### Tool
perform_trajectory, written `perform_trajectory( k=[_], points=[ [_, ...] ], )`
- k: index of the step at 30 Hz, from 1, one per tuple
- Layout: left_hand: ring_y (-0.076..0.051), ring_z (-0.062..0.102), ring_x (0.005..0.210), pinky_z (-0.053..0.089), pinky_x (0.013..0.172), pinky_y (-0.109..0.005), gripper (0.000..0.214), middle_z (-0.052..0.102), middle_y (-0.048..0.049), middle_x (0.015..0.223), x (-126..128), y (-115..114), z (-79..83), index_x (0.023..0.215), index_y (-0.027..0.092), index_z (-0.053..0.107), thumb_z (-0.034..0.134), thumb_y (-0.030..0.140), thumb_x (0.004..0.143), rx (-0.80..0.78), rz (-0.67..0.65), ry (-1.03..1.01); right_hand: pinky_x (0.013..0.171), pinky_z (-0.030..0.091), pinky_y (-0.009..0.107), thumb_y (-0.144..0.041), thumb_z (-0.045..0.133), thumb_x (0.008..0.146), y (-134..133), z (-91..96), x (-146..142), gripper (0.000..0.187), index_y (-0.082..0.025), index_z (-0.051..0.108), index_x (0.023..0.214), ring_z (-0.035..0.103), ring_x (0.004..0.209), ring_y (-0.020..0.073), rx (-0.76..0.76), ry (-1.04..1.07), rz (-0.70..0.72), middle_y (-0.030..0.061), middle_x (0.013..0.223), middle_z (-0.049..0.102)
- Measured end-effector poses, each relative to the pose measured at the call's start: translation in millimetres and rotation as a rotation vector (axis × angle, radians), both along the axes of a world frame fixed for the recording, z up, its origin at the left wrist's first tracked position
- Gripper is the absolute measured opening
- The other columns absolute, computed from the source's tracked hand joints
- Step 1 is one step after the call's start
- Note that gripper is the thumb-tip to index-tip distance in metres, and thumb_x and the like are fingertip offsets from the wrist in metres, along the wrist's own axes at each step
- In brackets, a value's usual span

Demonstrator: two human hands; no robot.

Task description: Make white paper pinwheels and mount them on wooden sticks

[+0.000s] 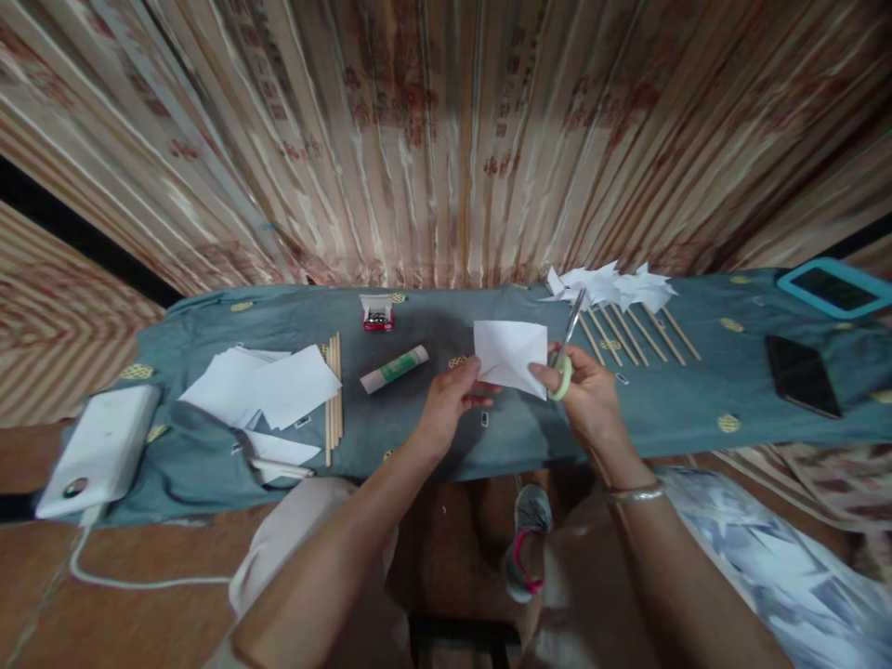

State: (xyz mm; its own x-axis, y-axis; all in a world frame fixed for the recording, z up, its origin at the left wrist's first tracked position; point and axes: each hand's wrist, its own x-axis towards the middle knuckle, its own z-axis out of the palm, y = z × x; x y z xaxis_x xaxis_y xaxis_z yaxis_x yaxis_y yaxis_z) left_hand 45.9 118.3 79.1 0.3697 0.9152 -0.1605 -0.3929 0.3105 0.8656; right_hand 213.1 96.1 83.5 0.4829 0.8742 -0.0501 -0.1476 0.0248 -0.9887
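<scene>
My left hand pinches the left edge of a square sheet of white paper, which is held up above the cloth. Its right lower corner is gripped by my right hand, which also has scissors with pale green handles around the thumb. The scissor blades point up and away from me, beside the paper. A green and white glue stick lies to the left of my left hand. Beyond my right hand lie several white paper pinwheels on wooden sticks.
At left are white paper sheets, loose wooden sticks, and a white power bank with a cable. A small red box stands near the back. A black phone and a blue-framed device lie right on the grey-green cloth.
</scene>
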Motion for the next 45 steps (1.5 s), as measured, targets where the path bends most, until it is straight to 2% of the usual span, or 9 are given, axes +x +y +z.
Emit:
perform_trajectory(
  k=[5, 11, 18, 22, 27, 30, 35, 40, 45],
  points=[
    [-0.018, 0.064, 0.074, 0.048, 0.069, -0.028, 0.046, 0.071, -0.0053, 0.076, 11, -8, -2.6, 0.074, 0.016, 0.071, 0.081, 0.056, 0.054, 0.056, -0.017, 0.083, 0.055, 0.045, 0.023, -0.028, 0.088, 0.039, 4, 0.7, -8, 0.045, -0.021, 0.064, 0.076, 0.055, 0.054, 0.0097, 0.052, 0.038, -0.063, -0.0081, 0.061, 0.065],
    [-0.017, 0.063, 0.065, 0.048, 0.068, -0.029, 0.036, 0.067, -0.0027, 0.06, 16, -3, -3.1, 0.055, 0.017, 0.065, 0.083, 0.048, 0.051, 0.039, 0.092, 0.111, 0.054, 0.045, 0.023, -0.03, 0.087, 0.045, 3, -4.3, -21, 0.046, -0.02, 0.063, 0.083, 0.056, 0.053, 0.0101, 0.05, 0.025, -0.025, -0.0073, 0.062, 0.067],
    [-0.013, 0.055, 0.055, 0.044, 0.057, -0.025, 0.022, 0.065, -0.0004, 0.058, 11, 3, -8.1, 0.061, 0.015, 0.066, 0.078, 0.033, 0.056, 0.03, 0.223, 0.143, 0.055, 0.048, 0.024, -0.034, 0.088, 0.046, 1, -7.9, -31, 0.046, -0.021, 0.064, 0.083, 0.058, 0.054, 0.011, 0.067, 0.037, 0.048, -0.0066, 0.064, 0.069],
    [-0.011, 0.053, 0.054, 0.042, 0.055, -0.024, 0.021, 0.065, 0.0007, 0.061, 11, 4, -6.8, 0.067, 0.015, 0.067, 0.078, 0.029, 0.056, 0.039, 0.242, 0.063, 0.053, 0.046, 0.022, -0.036, 0.089, 0.045, -1, -5.5, -35, 0.045, -0.022, 0.066, 0.081, 0.055, 0.051, 0.0092, 0.05, 0.05, 0.097, -0.0062, 0.064, 0.069],
    [-0.01, 0.049, 0.049, 0.038, 0.05, -0.023, 0.02, 0.06, 0.0021, 0.055, 9, 10, -3.6, 0.062, 0.014, 0.064, 0.079, 0.025, 0.055, 0.056, 0.277, 0.039, 0.057, 0.047, 0.023, -0.04, 0.089, 0.048, -7, -3.2, -36, 0.046, -0.022, 0.066, 0.084, 0.057, 0.057, 0.0111, 0.016, 0.021, 0.148, -0.0046, 0.066, 0.069],
    [-0.009, 0.049, 0.049, 0.037, 0.049, -0.022, 0.018, 0.06, 0.0031, 0.055, 3, 18, -0.9, 0.063, 0.015, 0.063, 0.078, 0.024, 0.056, 0.093, 0.346, 0.057, 0.055, 0.044, 0.022, -0.045, 0.086, 0.055, -15, -4.5, -37, 0.044, -0.021, 0.066, 0.087, 0.055, 0.059, 0.0111, -0.03, -0.016, 0.207, -0.0033, 0.067, 0.067],
    [-0.01, 0.054, 0.055, 0.041, 0.052, -0.021, 0.021, 0.066, 0.0012, 0.063, -8, 34, 6.7, 0.07, 0.014, 0.067, 0.078, 0.024, 0.056, 0.123, 0.453, 0.07, 0.051, 0.038, 0.022, -0.053, 0.076, 0.069, -32, -7.7, -43, 0.041, -0.021, 0.067, 0.094, 0.051, 0.06, 0.0115, -0.079, -0.102, 0.418, -0.0005, 0.07, 0.066],
    [-0.01, 0.054, 0.055, 0.041, 0.051, -0.021, 0.021, 0.065, 0.0019, 0.063, -14, 40, 11.5, 0.069, 0.015, 0.067, 0.078, 0.026, 0.055, 0.14, 0.501, 0.093, 0.052, 0.04, 0.022, -0.052, 0.079, 0.064, -39, -9.4, -50, 0.043, -0.019, 0.068, 0.091, 0.052, 0.059, 0.0114, -0.146, -0.103, 0.569, -0.0006, 0.067, 0.065],
    [-0.009, 0.051, 0.053, 0.039, 0.05, -0.021, 0.014, 0.062, 0.0033, 0.058, -15, 40, 11.9, 0.064, 0.015, 0.066, 0.076, 0.023, 0.058, 0.173, 0.492, 0.132, 0.047, 0.039, 0.022, -0.052, 0.083, 0.058, -38, -10.7, -53, 0.045, -0.019, 0.07, 0.087, 0.05, 0.052, 0.01, -0.188, -0.052, 0.6, -0.0026, 0.058, 0.061]
  ],
)
